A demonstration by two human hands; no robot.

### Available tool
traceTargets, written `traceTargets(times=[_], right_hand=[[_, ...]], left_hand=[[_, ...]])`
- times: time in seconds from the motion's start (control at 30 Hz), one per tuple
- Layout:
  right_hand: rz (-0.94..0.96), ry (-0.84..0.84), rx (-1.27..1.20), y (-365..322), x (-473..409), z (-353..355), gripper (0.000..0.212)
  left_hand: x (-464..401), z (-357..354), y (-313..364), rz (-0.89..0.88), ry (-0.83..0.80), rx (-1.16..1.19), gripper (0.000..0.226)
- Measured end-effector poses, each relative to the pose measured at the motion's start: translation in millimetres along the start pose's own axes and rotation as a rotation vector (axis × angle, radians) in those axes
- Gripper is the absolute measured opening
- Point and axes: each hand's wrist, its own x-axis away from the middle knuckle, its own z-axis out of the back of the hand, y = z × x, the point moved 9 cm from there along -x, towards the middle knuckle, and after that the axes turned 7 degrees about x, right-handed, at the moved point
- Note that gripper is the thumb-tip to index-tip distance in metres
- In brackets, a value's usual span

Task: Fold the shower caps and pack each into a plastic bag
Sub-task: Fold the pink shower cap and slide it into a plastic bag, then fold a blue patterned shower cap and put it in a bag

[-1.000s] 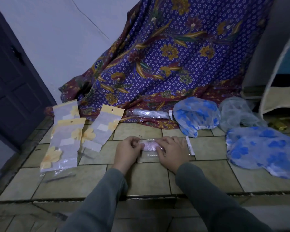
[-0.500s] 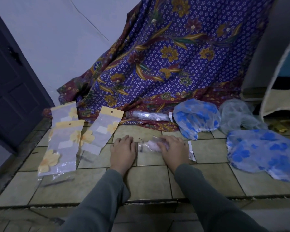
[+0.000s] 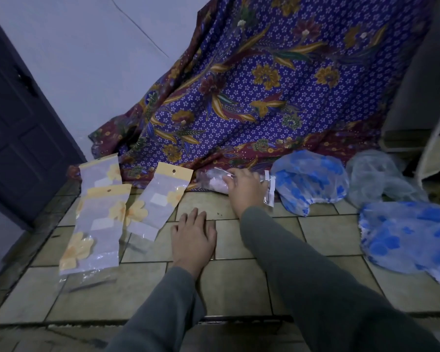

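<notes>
My right hand [image 3: 244, 190] reaches forward and grips a clear plastic bag with a folded pink shower cap [image 3: 212, 182] inside. The bag lies at the edge of the patterned cloth. Its white flap [image 3: 271, 189] sticks out to the right of my fingers. Flat on the tiles, my left hand [image 3: 193, 237] has its fingers spread and holds nothing. Three empty bags with yellow flower headers [image 3: 99, 224] [image 3: 163, 199] [image 3: 99, 172] lie to the left. Loose caps sit to the right: a blue-spotted one [image 3: 313, 184], a pale clear one [image 3: 376, 179] and a larger blue-spotted one [image 3: 412, 240].
A purple floral cloth [image 3: 277, 85] drapes down at the back. A dark door [image 3: 18, 128] stands at the left. A pale furniture edge [image 3: 434, 148] rises at the right. A thin dark strip [image 3: 92, 285] lies on the tiles [image 3: 239, 285] below the empty bags.
My right hand has carried the bagged pink cap from the middle tiles forward to the cloth's edge. My left hand let go of it and now rests flat on the floor.
</notes>
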Motion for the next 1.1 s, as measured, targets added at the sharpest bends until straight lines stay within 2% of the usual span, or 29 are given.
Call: traceTargets(times=[0.17,0.23,0.37,0.47,0.57,0.67,0.77,0.83,0.9,1.0,1.1], right_hand=[[0.093,-0.17,0.151,-11,-9,-30,0.044],[0.162,-0.185,0.152,-12,-5,-34,0.046],[0.286,-0.078,0.076,-10,10,-21,0.044],[0.333,0.065,0.02,1,27,-2,0.034],[0.292,0.244,0.029,29,44,23,0.026],[0.112,0.321,0.078,76,49,40,0.031],[-0.097,0.066,0.173,123,50,29,0.057],[-0.14,-0.062,0.21,138,55,23,0.058],[-0.113,-0.072,0.272,141,61,28,0.05],[-0.09,0.036,0.291,141,71,47,0.034],[-0.026,0.268,0.167,132,86,74,0.022]], left_hand=[[-1,1,1,-0.006,0.003,-0.013,0.049],[-1,1,0,-0.006,0.016,-0.016,0.048],[-1,0,0,-0.019,0.035,-0.021,0.048],[-1,1,1,-0.025,0.042,-0.024,0.052],[-1,-2,3,-0.032,0.014,-0.039,0.047],[0,0,4,-0.024,0.002,-0.043,0.043],[6,0,26,-0.084,-0.01,0.011,0.04],[14,-6,55,-0.194,-0.057,0.063,0.042],[22,-16,80,-0.286,-0.104,0.049,0.043],[25,-23,82,-0.274,-0.095,0.044,0.044],[26,-23,79,-0.266,-0.073,0.082,0.044]])
